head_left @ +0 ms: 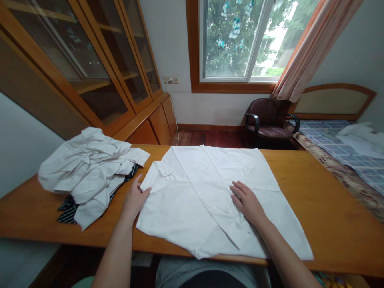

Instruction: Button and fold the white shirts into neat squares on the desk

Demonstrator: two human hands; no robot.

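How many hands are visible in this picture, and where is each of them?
2. The left hand is at the left edge of the spread white garment; the right hand rests on top of it, farther right. No other hand is visible.

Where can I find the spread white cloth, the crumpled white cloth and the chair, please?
Spread white cloth (204, 196): head view, on its flat middle.
Crumpled white cloth (93, 168): head view, on the folds at its middle.
Chair (264, 113): head view, on its backrest.
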